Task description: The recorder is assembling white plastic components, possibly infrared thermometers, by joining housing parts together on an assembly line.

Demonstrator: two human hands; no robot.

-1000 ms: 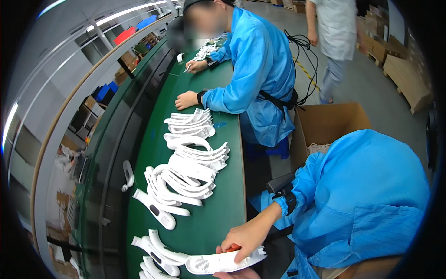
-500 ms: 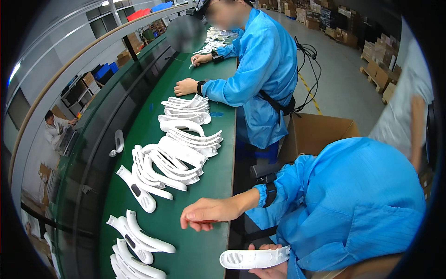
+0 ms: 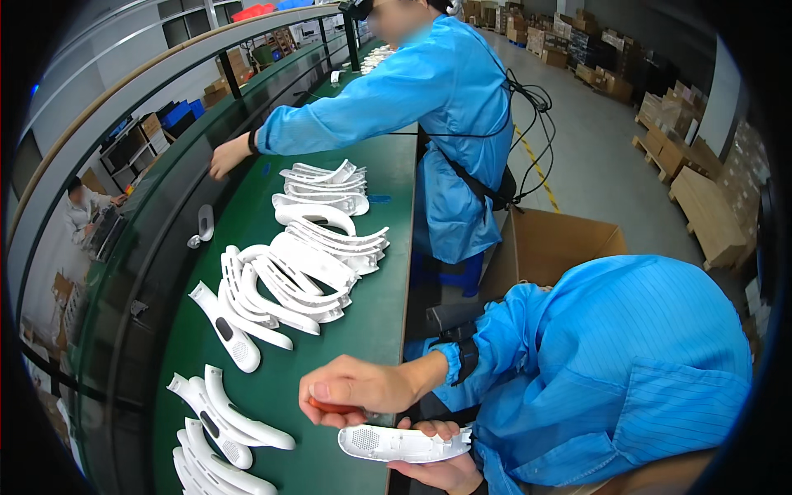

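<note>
My left hand [image 3: 450,473] holds a white curved plastic shell [image 3: 403,443] from below, its grille end pointing left and its inner ribs facing up. Just above that grille end is my right hand [image 3: 355,388], its fingers curled around a red-orange object [image 3: 332,406] that is mostly hidden in the grip. I cannot tell what kind of object it is or whether it touches the shell. Left of my hands, several more white shells [image 3: 239,429] lie on the green work surface [image 3: 330,363]. One shell with a dark oval window [image 3: 224,328] rests beside a larger row of nested white shells [image 3: 285,280].
A co-worker in a blue smock [image 3: 450,91] stands farther along the bench, one arm stretched across it. An open cardboard box [image 3: 561,247] sits on the floor behind. Small white parts [image 3: 205,223] lie on the dark ledge. Stacked cartons [image 3: 676,124] fill the far right.
My left hand has brought the shell left and slightly up, and my right hand has come over its grille end. The co-worker's arm now reaches left across the bench.
</note>
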